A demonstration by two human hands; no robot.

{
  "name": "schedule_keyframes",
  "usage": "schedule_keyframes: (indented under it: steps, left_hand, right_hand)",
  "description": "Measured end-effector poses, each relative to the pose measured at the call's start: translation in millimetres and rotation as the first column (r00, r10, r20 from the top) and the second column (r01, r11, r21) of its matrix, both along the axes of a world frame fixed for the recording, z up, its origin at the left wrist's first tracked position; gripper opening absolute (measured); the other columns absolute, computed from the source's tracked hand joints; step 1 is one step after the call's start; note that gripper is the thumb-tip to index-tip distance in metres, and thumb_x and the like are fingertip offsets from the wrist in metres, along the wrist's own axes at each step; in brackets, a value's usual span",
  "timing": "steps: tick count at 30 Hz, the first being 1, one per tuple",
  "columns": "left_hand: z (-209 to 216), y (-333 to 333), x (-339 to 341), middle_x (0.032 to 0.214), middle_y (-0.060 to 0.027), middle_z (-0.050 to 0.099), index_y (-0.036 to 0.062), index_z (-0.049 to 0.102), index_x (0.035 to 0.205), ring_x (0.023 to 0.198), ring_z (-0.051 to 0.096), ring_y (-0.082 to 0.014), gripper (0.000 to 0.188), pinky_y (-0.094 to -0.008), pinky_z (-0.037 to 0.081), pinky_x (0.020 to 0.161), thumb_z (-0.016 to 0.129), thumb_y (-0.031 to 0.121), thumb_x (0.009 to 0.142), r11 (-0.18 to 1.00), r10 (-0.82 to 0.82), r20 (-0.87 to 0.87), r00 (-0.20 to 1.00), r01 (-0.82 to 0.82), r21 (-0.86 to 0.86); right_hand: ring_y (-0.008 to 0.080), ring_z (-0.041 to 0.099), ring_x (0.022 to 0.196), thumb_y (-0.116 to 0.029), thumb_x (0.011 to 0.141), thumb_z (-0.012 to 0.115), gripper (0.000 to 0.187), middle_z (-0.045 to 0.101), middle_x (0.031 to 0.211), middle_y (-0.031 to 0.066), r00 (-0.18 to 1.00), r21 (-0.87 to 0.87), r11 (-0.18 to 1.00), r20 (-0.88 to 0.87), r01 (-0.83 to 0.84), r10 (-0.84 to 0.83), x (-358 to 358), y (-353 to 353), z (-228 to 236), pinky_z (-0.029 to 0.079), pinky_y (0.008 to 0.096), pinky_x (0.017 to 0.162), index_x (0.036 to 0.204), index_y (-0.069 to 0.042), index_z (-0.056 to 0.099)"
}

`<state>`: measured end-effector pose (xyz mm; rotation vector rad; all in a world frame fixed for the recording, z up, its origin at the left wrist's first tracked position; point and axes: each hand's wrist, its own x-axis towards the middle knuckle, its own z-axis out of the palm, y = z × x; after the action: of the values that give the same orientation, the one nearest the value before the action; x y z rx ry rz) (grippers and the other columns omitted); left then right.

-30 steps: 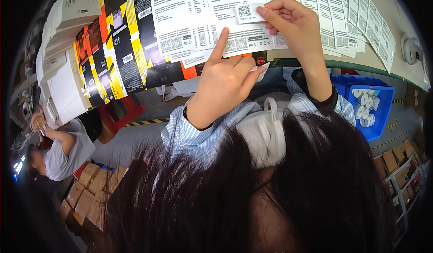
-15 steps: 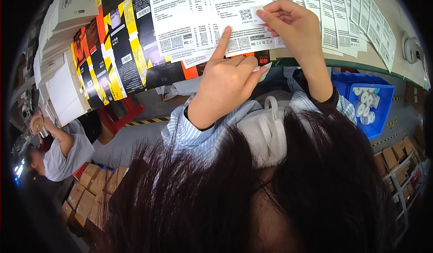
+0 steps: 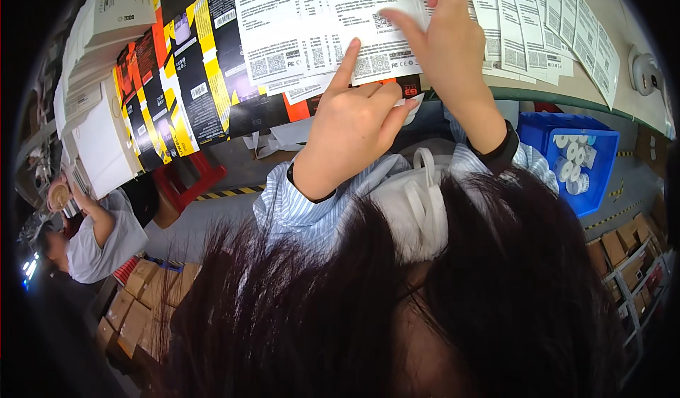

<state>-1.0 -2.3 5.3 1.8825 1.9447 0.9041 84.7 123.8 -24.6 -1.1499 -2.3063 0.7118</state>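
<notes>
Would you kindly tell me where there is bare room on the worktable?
The beige worktable shows bare between the fanned sheets and the pale rounded device at right. Leftward is crowded: white sheets by the left hand, then black packaging and white stacks.

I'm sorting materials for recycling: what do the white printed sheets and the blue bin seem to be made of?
White printed sheets: likely thin paper, matt; they overlap flat, with crisp edges and little glare. Blue bin: probably rigid plastic, faintly glossy, judging by its even colour and smooth walls.
</notes>
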Motion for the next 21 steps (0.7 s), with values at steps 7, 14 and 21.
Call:
schedule_keyframes:
  steps: [7,14,21]
  left_hand:
    - [7,-10,-13,0.052,-0.0078,0.055,0.0045,0.056,0.068,0.047,0.053,-0.0248,0.015,-0.0453,0.031,0.104,0.065,0.012,0.077,0.996,0.083,0.065,0.994,-0.085,0.03]
    - [3,-10,-11,0.055,-0.01,0.058,0.0032,0.057,0.072,0.05,0.057,-0.0271,0.014,-0.0457,0.031,0.103,0.064,0.013,0.079,0.995,0.099,0.049,0.994,-0.1,0.022]
    - [14,-9,-10,0.052,-0.0071,0.056,0.0037,0.057,0.069,0.046,0.054,-0.0239,0.015,-0.0463,0.03,0.103,0.064,0.012,0.079,0.996,0.088,0.054,0.995,-0.089,0.01]
  right_hand:
    - [0.0261,0.057,0.101,-0.023,0.078,0.067,0.042,0.057,0.113,0.0098,0.898,0.327,0.904,-0.248,-0.276,0.364,1,2,8,0.045,0.0354,0.086,0.113,-0.009,0.05]
    - [0.0252,0.037,0.127,-0.018,0.085,0.054,0.047,0.047,0.132,0.0055,0.865,0.145,0.855,0.155,-0.498,0.477,23,-6,24,0.015,0.0453,0.109,0.13,-0.012,0.044]
    - [0.0243,0.042,0.124,-0.019,0.089,0.048,0.038,0.051,0.129,0.0079,0.92,0.142,0.911,0.002,-0.388,0.392,43,8,29,0.012,0.0435,0.11,0.125,-0.008,0.048]
